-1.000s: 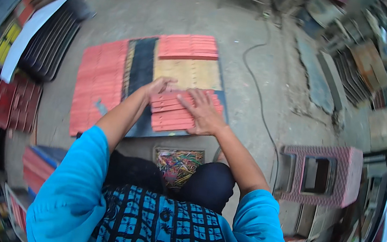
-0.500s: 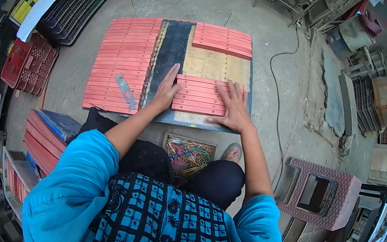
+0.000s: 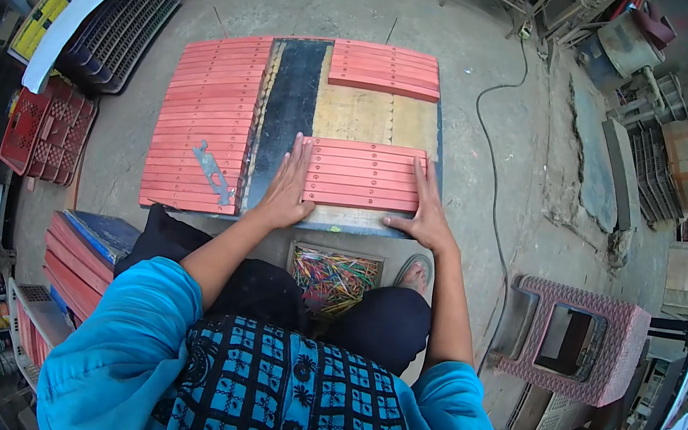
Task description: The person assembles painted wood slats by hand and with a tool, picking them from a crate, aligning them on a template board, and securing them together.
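Black board [image 3: 292, 89] carries everything. Left column of red strips [image 3: 204, 112] runs nearly its full depth; I'd call that side done. Near red block [image 3: 364, 177], the work in hand, lies on the right half toward the near edge, rows looking squared. Bare tan patch [image 3: 356, 113] separates it from the far red block [image 3: 386, 70]; probably still to fill. Left hand [image 3: 281, 197]: fingers straight, close together, at the near block's left end. Right hand [image 3: 430, 225]: at its right end, thumb spread wide. Grey metal plate [image 3: 211, 167] rests on the left column.
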A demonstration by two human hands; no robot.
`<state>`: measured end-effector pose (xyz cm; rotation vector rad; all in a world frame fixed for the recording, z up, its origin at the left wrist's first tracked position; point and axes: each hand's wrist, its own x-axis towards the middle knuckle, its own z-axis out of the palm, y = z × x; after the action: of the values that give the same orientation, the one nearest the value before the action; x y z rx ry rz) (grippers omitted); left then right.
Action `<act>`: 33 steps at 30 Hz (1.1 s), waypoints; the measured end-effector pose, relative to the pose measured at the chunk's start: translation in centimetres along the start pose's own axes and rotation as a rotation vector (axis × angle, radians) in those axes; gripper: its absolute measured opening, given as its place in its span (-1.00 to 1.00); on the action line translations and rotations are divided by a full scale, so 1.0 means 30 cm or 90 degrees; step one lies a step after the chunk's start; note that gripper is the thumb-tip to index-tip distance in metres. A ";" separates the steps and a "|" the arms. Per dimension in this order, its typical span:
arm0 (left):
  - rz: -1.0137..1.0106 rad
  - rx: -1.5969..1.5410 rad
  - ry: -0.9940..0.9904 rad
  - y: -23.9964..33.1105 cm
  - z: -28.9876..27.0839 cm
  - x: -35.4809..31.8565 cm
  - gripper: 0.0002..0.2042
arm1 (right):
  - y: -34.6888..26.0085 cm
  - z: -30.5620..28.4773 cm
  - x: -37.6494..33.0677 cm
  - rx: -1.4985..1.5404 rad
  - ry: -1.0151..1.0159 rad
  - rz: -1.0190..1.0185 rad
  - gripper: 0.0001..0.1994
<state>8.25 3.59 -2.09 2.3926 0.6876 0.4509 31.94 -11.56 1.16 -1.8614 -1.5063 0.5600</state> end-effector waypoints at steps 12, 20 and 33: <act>-0.028 0.003 0.038 -0.083 0.052 0.261 -0.07 | 0.124 -0.050 0.211 -0.045 0.064 0.044 0.08; -0.081 -0.004 0.021 -0.106 0.038 0.373 -0.10 | 0.188 -0.058 0.329 -0.054 0.074 0.064 0.06; -0.046 -0.283 0.200 -0.144 0.055 0.427 -0.23 | 0.214 -0.056 0.373 0.215 0.207 0.119 -0.22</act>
<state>17.79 13.09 -4.14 1.8917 0.7171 0.8627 40.17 -1.84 -1.44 -1.7356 -0.9674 0.5291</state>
